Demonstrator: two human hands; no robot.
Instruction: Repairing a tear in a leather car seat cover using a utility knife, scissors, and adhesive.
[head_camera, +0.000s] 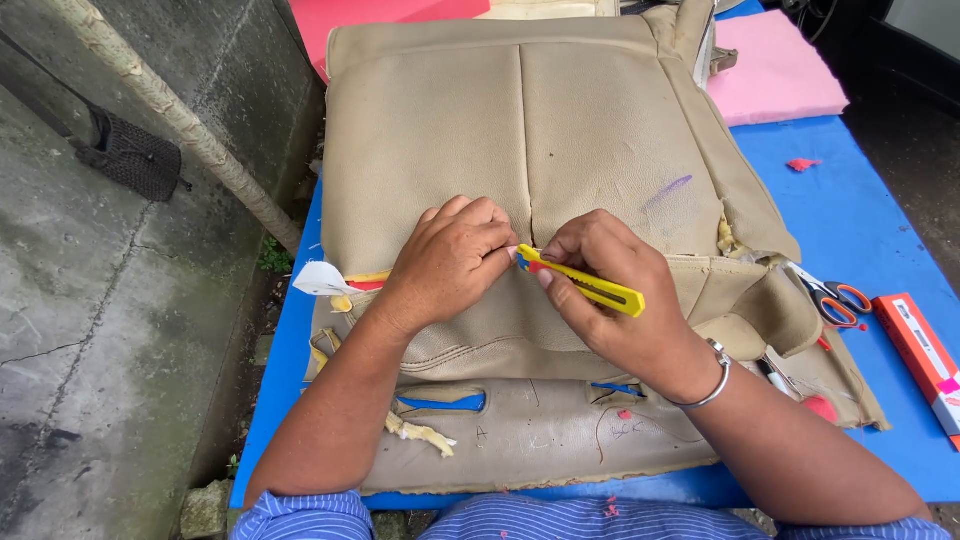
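Two bare hands meet at the middle of a tan leatherette seat cover (560, 130) spread over a blue work table (860, 210). The left hand (447, 262) is curled shut, its fingertips pinching the cover at a horizontal seam, while the right hand (610, 290) is closed around a yellow utility knife (583, 281), whose tip points left at that seam, right against the left fingertips. Whether the blade is extended cannot be seen. The main risk, as a judgement, is the knife slipping toward the pinching fingers, since they sit directly in its path; a hard push could also slice through the leatherette panel rather than only the stitching. Pale foam (420, 434) already shows at the torn near edge, so the backing looks fragile. Pink foam sheets (780, 70) lie at the far end of the table. To the right, well apart from the hands, rest orange-handled scissors (835, 298) and a slim orange box (925, 355) near the table edge.
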